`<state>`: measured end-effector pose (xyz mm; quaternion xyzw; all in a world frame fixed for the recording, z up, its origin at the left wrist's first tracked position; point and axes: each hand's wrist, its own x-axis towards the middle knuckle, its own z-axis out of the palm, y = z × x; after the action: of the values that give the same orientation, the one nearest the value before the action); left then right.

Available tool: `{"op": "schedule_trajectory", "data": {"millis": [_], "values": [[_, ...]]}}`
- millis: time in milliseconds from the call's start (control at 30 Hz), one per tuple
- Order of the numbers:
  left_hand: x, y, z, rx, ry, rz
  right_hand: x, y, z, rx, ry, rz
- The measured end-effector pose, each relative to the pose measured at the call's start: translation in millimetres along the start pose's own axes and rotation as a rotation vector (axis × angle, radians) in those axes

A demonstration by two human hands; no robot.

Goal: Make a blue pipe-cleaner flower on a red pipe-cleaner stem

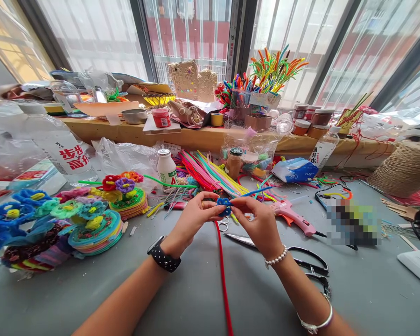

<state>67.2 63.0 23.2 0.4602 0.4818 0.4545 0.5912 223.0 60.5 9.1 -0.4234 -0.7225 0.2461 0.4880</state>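
While both hands are up over the grey table [185, 298], the blue flower [224, 206] sits btwn them, roughly mid-view. L hand [199, 215], w/ a dotted black watch [164, 254] on the wrist, is closed on its L side, thumb & fingers pinching. R hand [259, 219], w/ a beaded bracelet [276, 257], pinches its R side; looks like fingertips on the petals, tho it's small & partly hidden. Blue stem [258, 192] sticks out up & R, behind R hand. Red stem [222, 275] runs from under the hands to the bottom edge. Scissors [241, 239] lie partly under R wrist, handles to the R. Pink glue gun [296, 217] is just beyond, R of R hand. Loose stems [210, 172] are piled behind the hands, btwn a white bottle [166, 168] & a brown jar [234, 164]. Far L: more blue flowers [13, 213] & two round stacks, teal [98, 234] & green [130, 204].
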Motion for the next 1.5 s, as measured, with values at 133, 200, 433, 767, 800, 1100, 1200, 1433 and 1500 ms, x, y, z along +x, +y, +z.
{"op": "schedule_trajectory", "data": {"millis": [133, 200, 433, 767, 800, 1100, 1200, 1433, 1500], "values": [[1, 0, -0.1, -0.069, -0.035, -0.028, -1, -1, 0, -0.075, 0.026, -0.048], [1, -1, -0.4, -0.096, -0.048, -0.022, -1, -1, -1, -0.098, 0.037, -0.068], [1, -2, -1.2, -0.06, -0.042, 0.013, -1, 2, 2, -0.184, 0.068, -0.189], [0, 0, 1.2, -0.017, -0.011, 0.014, -2, 3, 2, -0.13, 0.021, -0.172], [0, 0, 1.2, -0.035, -0.013, 0.003, -2, 4, 2, -0.057, 0.023, -0.114], [1, -3, 2.0, -0.077, -0.033, -0.022, 5, 8, -2, 0.276, -0.092, 0.329], [0, -3, 4.5, -0.018, -0.024, 0.048, 4, 7, 1, 0.279, -0.072, 0.35], [1, -8, 5.3, 0.06, 0.002, 0.164, 1, 5, 8, 0.33, -0.028, 0.426], [1, -8, 4.0, 0.025, -0.004, 0.121, 3, 4, 4, 0.358, -0.078, 0.42]]}}
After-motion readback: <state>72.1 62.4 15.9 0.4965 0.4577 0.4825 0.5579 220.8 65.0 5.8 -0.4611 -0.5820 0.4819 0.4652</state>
